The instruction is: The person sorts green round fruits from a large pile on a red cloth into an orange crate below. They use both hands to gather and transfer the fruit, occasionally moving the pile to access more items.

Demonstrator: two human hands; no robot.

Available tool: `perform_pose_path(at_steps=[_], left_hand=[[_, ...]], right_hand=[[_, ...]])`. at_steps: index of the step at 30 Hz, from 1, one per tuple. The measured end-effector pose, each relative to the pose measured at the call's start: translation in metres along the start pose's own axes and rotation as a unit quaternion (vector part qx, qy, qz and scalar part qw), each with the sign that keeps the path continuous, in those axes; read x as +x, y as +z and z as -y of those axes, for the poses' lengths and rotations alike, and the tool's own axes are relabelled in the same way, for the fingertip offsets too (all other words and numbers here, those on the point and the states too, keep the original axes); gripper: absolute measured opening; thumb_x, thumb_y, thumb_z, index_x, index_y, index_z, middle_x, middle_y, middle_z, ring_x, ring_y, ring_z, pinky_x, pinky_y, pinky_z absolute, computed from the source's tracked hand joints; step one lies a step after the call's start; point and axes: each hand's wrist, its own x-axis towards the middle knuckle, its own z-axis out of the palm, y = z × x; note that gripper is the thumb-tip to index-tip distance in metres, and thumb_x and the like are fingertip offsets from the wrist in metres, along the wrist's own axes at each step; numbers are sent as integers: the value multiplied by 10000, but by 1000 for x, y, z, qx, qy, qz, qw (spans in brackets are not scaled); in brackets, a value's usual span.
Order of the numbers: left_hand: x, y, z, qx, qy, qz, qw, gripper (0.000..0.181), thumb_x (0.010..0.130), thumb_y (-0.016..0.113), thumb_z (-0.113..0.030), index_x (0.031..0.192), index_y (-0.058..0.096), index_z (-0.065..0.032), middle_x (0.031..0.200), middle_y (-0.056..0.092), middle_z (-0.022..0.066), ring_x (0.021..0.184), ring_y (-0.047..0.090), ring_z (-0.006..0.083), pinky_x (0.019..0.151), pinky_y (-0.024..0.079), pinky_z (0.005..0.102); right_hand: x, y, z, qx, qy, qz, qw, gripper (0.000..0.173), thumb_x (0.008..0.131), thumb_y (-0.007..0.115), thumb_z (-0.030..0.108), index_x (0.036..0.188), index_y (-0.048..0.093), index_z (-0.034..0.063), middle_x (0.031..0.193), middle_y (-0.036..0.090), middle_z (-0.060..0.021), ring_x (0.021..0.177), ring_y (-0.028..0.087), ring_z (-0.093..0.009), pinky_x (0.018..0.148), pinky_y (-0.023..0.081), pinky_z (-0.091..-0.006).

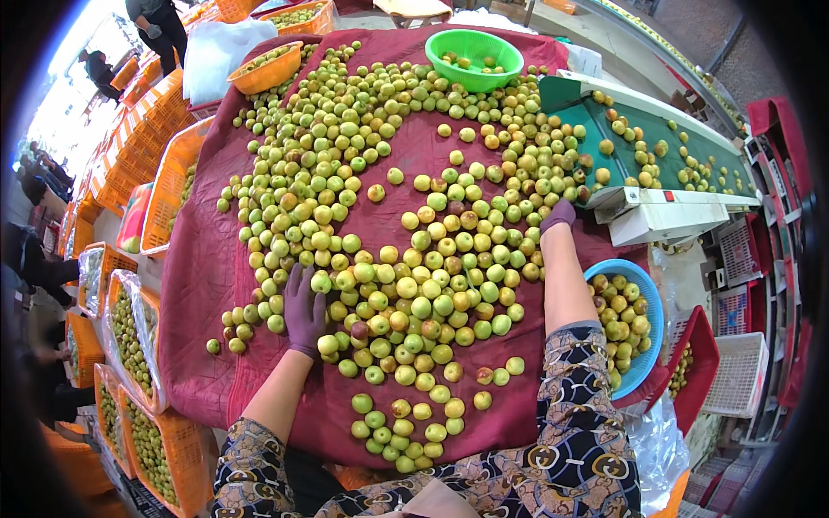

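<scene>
Many green and reddish-brown jujube-like fruits (414, 304) lie loose over a dark red cloth (207, 349) in front of me. My left hand (303, 317), in a purple glove, rests among the fruits at the left with its fingers spread and nothing gripped. My right hand (559, 213), gloved likewise, reaches to the fruits at the lower end of a green conveyor belt (680, 129). Its fingers are partly hidden, so I cannot see whether it holds a fruit. Beside my right forearm stands a blue plastic basin (654, 330) filled with browner fruits.
A green plastic basket (476, 81) with a few fruits and an orange basket (265, 74) stand at the far side. Orange crates (175, 453) of fruit line the left. A white conveyor housing (667, 217) and red crate (703, 362) lie right. People (158, 29) stand beyond.
</scene>
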Motion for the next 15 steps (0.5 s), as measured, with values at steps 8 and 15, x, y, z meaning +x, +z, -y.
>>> perform_pose_path(at_steps=[8,15], left_hand=[[-13,-18,-1,22,-23,16,999,467,959,542,-201,1392,535,-27,1506,419,257,1389,406,427,1159,309,477],[-4,-5,-3,8,3,25,1000,483,973,558,-207,1432,507,-65,1527,395,244,1402,398,412,1165,303,475]], right_hand=[[-47,73,7,80,127,399,905,530,977,628,434,1389,550,109,1328,618,-94,1217,592,-253,1025,517,-403],[-51,122,-20,-179,-108,534,819,624,927,667,507,1388,571,98,1333,611,-68,1154,613,-164,951,520,-329]])
